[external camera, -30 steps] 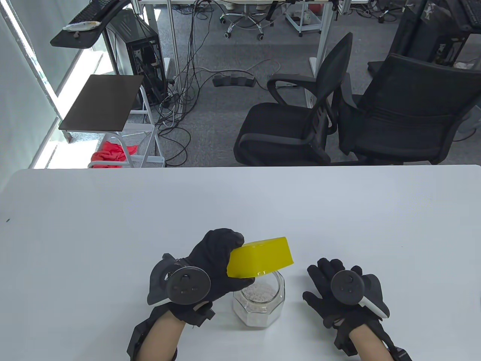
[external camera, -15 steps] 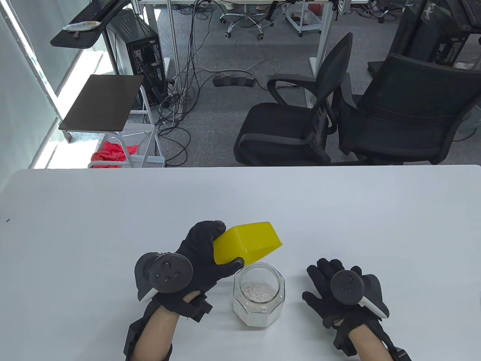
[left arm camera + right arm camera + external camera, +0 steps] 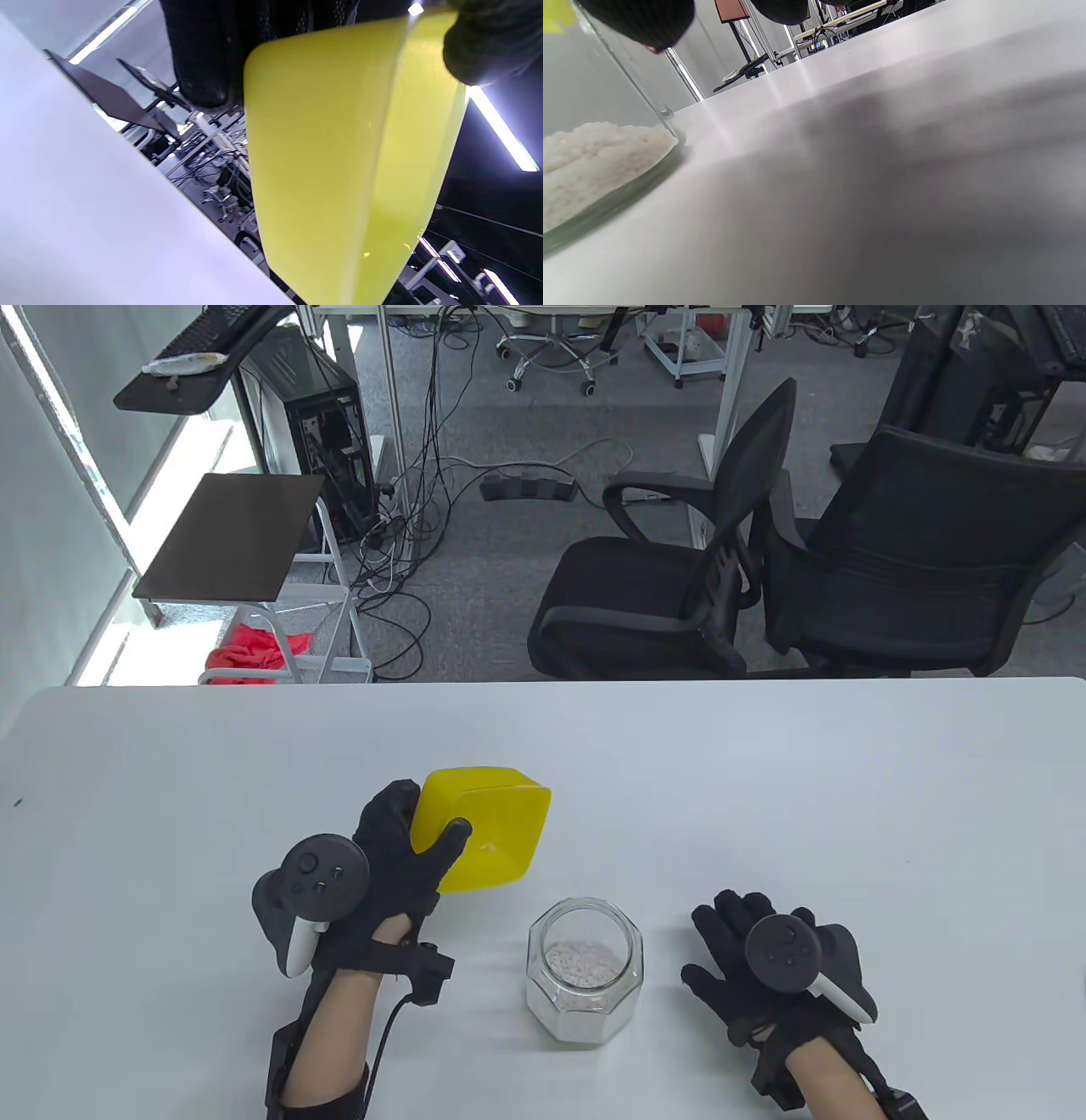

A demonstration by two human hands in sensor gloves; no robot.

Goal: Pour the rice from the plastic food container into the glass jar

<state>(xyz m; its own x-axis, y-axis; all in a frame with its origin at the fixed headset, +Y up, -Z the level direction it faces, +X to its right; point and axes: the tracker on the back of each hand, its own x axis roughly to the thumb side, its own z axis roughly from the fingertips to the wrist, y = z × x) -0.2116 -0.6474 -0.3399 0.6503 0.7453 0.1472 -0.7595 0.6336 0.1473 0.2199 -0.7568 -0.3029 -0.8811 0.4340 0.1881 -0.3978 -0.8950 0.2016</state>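
My left hand grips a yellow plastic food container by its left rim, thumb inside it. The container is held up and to the left of the glass jar, its opening facing up toward the camera. It fills the left wrist view. The glass jar stands upright on the white table with white rice in its bottom; the rice also shows in the right wrist view. My right hand rests flat on the table to the right of the jar, fingers spread, holding nothing.
Two black office chairs stand beyond the table's far edge. A small side shelf and a computer tower stand at the back left, off the table.
My left hand has turned the yellow container back from tipped over the jar to opening-up and carried it away to the upper left. The right hand and jar have not moved.
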